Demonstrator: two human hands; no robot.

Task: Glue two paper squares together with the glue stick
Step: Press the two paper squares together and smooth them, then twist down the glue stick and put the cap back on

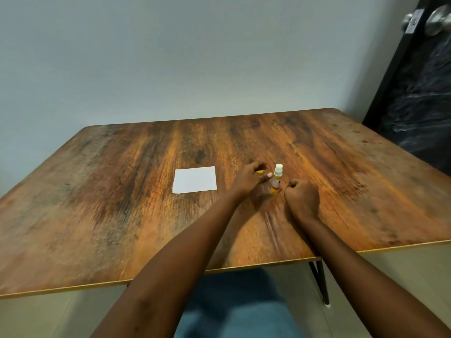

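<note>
- Glue stick [277, 178] stands upright on the wooden table [122, 203], uncapped, white glue tip showing at top, yellow band at its base.
- It sits between the two hands, nearer the right hand's side than the paper.
- Left hand [249, 178] is just left of the stick, fingers curled around a small yellow cap [260, 171]; only a sliver of the cap shows between fingers and thumb.
- Left thumb tip points toward the stick body; looks very near, cannot tell if it touches.
- Right hand [302, 200] is just right of and slightly nearer the camera than the stick, curled into a loose fist, knuckles up, resting at table level.
- Right hand holds nothing that I can see; the inside of the fist is hidden, so contents not certain.
- Right fingers are close to the stick's base but a gap of table shows between them; not gripping the stick.
- White paper [194, 179] lies flat on the table left of the left hand, apart from it, untouched.
- Paper reads as one sheet from here; cannot tell whether a second square lies stacked under it.
- Both forearms reach in from the bottom edge, bare, crossing the near table edge.
- Frame has motion blur around the hands and tabletop.
- Grey wall [170, 57] behind the table; dark door [419, 98] with a metal knob [439, 19] at top right.
</note>
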